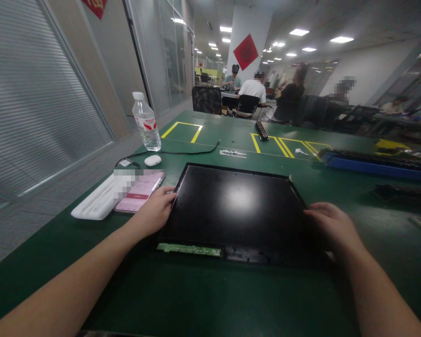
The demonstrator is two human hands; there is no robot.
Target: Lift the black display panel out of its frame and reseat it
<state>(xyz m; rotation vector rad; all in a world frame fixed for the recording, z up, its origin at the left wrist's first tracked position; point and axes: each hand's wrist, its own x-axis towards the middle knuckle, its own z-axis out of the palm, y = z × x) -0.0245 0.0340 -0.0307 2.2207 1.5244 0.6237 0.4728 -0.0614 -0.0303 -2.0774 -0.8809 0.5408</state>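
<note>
A black LCD screen panel (231, 206) is in front of me, its glossy face up and a ceiling light reflected in it. Along its near edge a strip of green circuit board (189, 249) shows. My left hand (157, 208) grips the panel's left edge, fingers closed on the frame. On the opposite side my right hand (331, 222) has the right edge between its fingers and thumb, which are partly hidden. Whether the panel rests flat on the green table (231, 299) or is slightly raised, I cannot tell.
Left of the panel lie a phone (143, 189), a long white case (94, 199), a small white earbud case (152, 160) and a black cable (185, 152). A water bottle (146, 124) stands behind them. At right is a blue tray (379, 167) of dark parts. People sit further back.
</note>
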